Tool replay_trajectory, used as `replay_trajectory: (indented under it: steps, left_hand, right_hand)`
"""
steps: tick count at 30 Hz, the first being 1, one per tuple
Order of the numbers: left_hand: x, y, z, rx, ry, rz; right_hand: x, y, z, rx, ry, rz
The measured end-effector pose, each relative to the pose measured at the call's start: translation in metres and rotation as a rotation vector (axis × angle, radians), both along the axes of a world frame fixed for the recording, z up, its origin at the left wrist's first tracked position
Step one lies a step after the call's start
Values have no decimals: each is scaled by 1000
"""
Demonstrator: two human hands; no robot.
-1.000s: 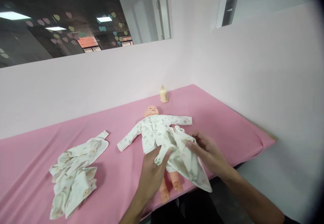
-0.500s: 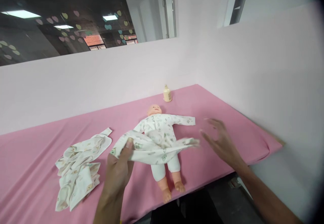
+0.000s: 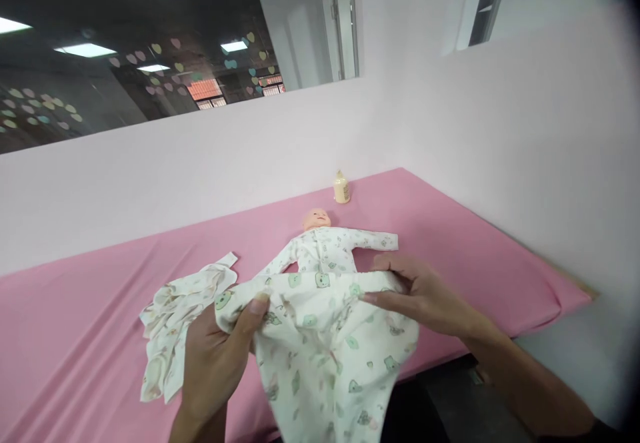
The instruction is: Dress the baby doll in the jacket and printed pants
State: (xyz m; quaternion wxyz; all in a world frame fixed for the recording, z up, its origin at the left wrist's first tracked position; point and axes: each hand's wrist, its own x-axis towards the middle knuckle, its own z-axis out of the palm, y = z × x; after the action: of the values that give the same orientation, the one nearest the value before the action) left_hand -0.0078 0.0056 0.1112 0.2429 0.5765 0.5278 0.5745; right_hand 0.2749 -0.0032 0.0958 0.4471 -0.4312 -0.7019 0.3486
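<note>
White baby pants (image 3: 327,349) with green animal prints hang in front of me, held up by the waistband. My left hand (image 3: 223,353) grips the left end of the waistband, thumb on the near side. At the other end, my right hand (image 3: 425,293) pinches the band between thumb and fingers. Behind the pants a baby doll (image 3: 317,218) lies on its back, wearing a white printed long-sleeved top (image 3: 325,246). One sleeve stretches out to the right. The doll's lower body and legs are hidden by the pants.
A crumpled white printed garment (image 3: 173,319) lies left of my left hand. A cream pump bottle (image 3: 342,188) stands beyond the doll's head. Pink cloth (image 3: 100,309) covers the table, which meets a white wall (image 3: 225,169) at the back and another at the right.
My right hand has come in from the right and taken hold of the pants' waistband. The pants, bunched sideways before, now hang spread open, covering the doll's legs from view.
</note>
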Motion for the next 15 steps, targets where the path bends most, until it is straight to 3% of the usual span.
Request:
replay_trajectory:
  steps: [4, 9, 13, 15]
  left_hand:
    - [9, -25, 10, 89, 85, 12]
    - [8, -26, 10, 44, 215, 42]
    - [-3, -5, 9, 58, 292, -196]
    - [-9, 5, 11, 29, 325, -366]
  right_hand:
    - [7, -16, 3, 221, -41, -137]
    - [14, -24, 0, 322, -53, -82]
    - [22, -14, 1, 408, -43, -128]
    - [28, -8, 4, 309, 8, -91]
